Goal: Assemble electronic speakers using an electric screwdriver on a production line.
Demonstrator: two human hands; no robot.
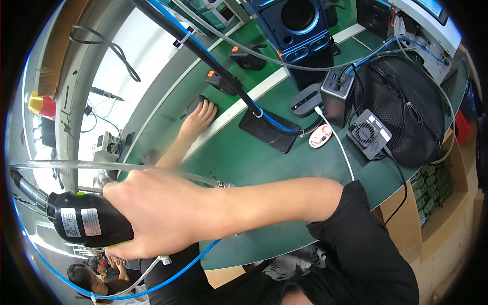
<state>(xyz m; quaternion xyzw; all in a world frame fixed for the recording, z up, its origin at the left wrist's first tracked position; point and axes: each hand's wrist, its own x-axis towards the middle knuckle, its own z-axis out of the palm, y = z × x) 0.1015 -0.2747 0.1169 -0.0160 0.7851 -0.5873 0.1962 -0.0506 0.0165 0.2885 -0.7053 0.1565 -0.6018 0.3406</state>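
My right hand (157, 213) reaches across the view, wrapped round a black corded hand tool (91, 219) with two white labels. It looks like an electric screwdriver; its working end is hidden by my hand. Farther off, my left hand (200, 118) lies over a small dark rectangular device (196, 104) on the green table, fingers bent down along its side. My right forearm hides much of the left one. Two similar dark devices with orange displays, a nearer one (219, 81) and a farther one (247, 57), stand beyond the left hand.
A black pole (203, 53) with a blue hose slants over the green table (229, 254). A black tablet-like slab (269, 129), a grey power box (337, 94), a fan-vented unit (368, 133), a black mesh bag (406, 109) and a blue speaker-like box (300, 23) crowd the right.
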